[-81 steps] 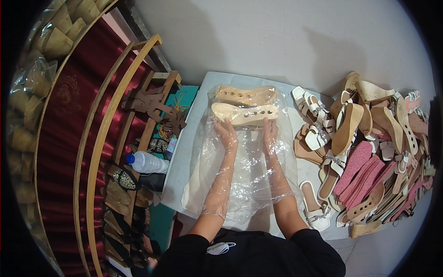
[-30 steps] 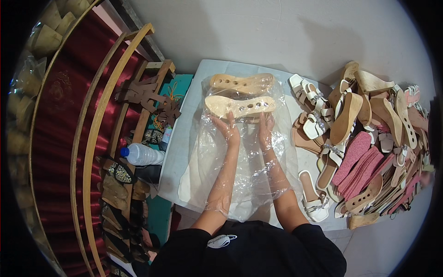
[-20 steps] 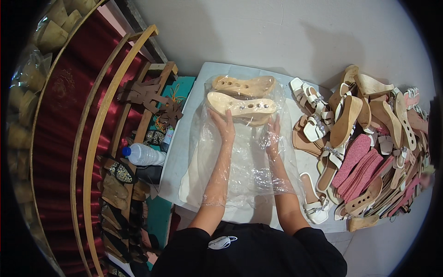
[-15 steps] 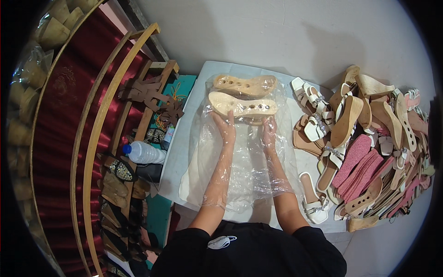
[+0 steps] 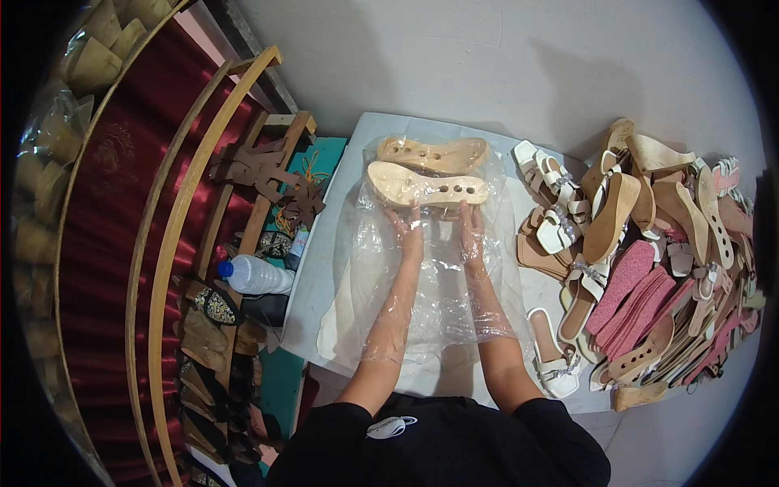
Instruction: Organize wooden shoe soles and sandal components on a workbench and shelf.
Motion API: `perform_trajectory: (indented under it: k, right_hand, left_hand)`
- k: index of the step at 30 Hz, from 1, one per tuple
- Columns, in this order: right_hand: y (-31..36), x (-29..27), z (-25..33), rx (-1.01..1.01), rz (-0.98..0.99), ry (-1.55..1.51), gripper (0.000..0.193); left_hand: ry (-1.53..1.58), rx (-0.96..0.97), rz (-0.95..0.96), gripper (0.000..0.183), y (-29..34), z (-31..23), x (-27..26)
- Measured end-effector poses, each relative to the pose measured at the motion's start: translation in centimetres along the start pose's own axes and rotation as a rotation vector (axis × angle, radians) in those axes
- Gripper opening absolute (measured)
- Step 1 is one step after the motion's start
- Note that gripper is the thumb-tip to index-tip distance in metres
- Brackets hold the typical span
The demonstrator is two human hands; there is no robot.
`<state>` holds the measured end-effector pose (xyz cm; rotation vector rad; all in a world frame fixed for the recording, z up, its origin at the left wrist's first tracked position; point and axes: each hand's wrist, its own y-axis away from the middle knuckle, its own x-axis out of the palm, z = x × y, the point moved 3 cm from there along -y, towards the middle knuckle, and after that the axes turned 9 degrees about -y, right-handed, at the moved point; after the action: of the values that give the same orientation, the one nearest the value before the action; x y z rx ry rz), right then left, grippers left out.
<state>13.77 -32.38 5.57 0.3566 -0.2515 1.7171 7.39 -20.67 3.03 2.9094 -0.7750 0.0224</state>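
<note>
Both my arms reach inside a large clear plastic bag (image 5: 430, 284) spread over the white table. At its far end lie wooden shoe soles: a pale one (image 5: 398, 183) with a row of holes toward its right end, and a similar sole (image 5: 442, 154) just beyond. Part of another wooden piece shows beneath the nearer sole. My left hand (image 5: 406, 231) is at that sole's near edge, thumb and fingers apart, tips against it or very close. To the right, my right hand (image 5: 471, 235) has its fingers stretched up to the same edge. Plastic glare blurs the contact.
White sandals (image 5: 558, 227), pink insoles (image 5: 625, 284) and more wooden soles (image 5: 613, 215) are heaped along the table's right. At the left stand a water bottle (image 5: 258, 274), brown strap pieces (image 5: 256, 170) and a wooden rack (image 5: 166, 268) before red cloth. A wall (image 5: 487, 65) rises behind.
My hands have slid back slightly toward me from the nearer sole. My left thumb no longer overlaps its top as far, and the fingers have loosened. The soles stay nearly in place.
</note>
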Motion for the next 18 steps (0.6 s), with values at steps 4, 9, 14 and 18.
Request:
perform_trajectory:
  k: [4, 9, 14, 18]
  right_hand:
    - [-0.2, 0.2, 0.3, 0.024, 0.015, -0.004, 0.048]
    - [-0.6, 0.5, -0.7, 0.032, 0.043, -0.097, 0.049]
    - [-1.4, -1.3, -1.7, 0.011, -0.062, 0.004, 0.055]
    - [0.2, 1.1, -0.9, 0.016, 0.047, 0.008, 0.06]
  left_hand:
    - [-0.131, 0.075, 0.014, 0.105, 1.6, -2.9, 0.2]
    - [-0.151, 0.086, 0.021, 0.111, 0.2, -0.5, -0.8]
    - [-0.216, -0.036, 0.118, 0.115, 0.6, 0.1, 0.2]
    - [-0.332, 0.063, 0.053, 0.114, -1.7, 4.3, -2.0]
